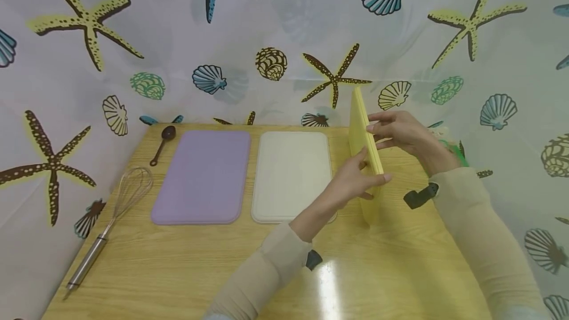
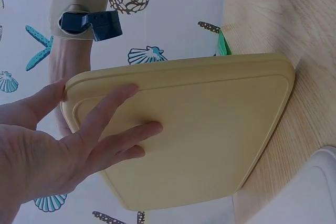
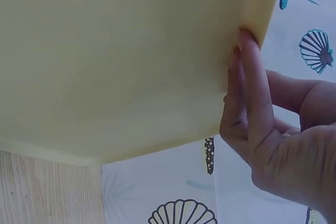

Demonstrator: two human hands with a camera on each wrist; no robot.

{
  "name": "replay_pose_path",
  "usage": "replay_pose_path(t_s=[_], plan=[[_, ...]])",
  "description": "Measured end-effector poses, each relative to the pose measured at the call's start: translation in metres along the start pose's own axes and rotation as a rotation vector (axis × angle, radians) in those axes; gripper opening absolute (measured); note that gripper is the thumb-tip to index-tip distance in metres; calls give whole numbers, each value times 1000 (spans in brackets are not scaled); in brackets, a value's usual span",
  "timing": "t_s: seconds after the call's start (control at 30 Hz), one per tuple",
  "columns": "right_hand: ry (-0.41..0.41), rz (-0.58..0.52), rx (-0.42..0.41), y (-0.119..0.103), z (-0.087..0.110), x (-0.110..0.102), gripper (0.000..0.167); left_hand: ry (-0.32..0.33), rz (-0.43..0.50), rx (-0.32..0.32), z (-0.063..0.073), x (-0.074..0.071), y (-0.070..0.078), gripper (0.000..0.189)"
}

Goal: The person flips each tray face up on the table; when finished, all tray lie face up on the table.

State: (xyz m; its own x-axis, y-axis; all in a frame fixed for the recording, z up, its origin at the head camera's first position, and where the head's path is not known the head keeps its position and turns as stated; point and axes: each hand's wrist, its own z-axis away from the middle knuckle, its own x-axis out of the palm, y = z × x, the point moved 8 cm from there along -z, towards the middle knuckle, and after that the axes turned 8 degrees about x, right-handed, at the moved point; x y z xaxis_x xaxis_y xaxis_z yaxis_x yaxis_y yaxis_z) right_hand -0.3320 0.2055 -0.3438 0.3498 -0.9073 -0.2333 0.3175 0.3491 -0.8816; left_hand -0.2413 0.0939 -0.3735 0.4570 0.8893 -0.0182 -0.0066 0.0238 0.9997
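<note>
The step in hand seems to be steadying the yellow board [image 2: 210, 124] on edge between both hands, the left hand [image 1: 348, 180] pinching its nearer part, the right hand [image 1: 402, 132] its farther part. The white board [image 1: 291, 172] lies left of them. Whether the yellow board bears on the table [image 1: 178, 270] is hard to tell; the next move likely calls for both grips turning together

Yellow board [image 2: 199, 119]: no text can be read.
Purple board [image 1: 204, 177] and white board [image 1: 291, 174]: also no text readable.
Whisk [image 1: 101, 239] at left: no brand can be read.
Patterned backdrop [image 1: 249, 9]: no letters or numbers can be read.
</note>
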Motion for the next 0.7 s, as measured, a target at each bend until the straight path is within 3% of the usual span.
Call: replay_pose_path(t_s=[0.27, 0.7], plan=[[-18, 9, 0, 3, -3, 6, 55, 52, -18, 36, 5, -1, 2, 73], [-35, 22, -6, 6, -7, 11, 56, 117, -21, 50, 11, 0, -1, 76]])
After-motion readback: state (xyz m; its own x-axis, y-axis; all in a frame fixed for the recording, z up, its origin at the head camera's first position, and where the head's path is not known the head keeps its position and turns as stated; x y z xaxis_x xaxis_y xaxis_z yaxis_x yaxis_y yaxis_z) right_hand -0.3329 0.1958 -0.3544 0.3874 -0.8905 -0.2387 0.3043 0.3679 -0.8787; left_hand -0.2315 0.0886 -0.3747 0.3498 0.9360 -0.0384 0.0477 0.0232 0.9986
